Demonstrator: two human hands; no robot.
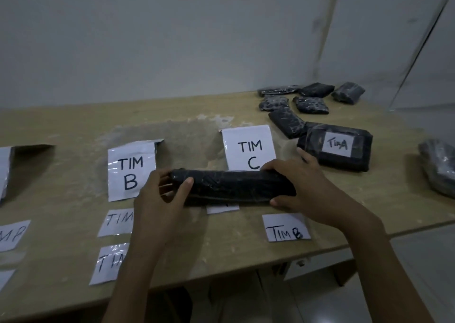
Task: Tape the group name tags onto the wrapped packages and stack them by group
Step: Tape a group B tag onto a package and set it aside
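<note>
Now both hands grip the long package point(234, 187) by its ends, low over the middle of the desk point(73, 130), toward its front edge.
Left hand point(167, 194) curls round the left end and right hand point(295, 187) wraps the right end, keeping it level, likely squaring it up for a tag. The TIM B tag point(285, 228) waits by the front edge. Behind, the TIM B sheet point(131, 172) and TIM C sheet point(248, 148) seem to mark stack spots. The Tim A package point(336, 148) sits toward the right edge and spare packages point(310, 101) crowd the far right corner, so the open room is along the far edge, left.
</note>
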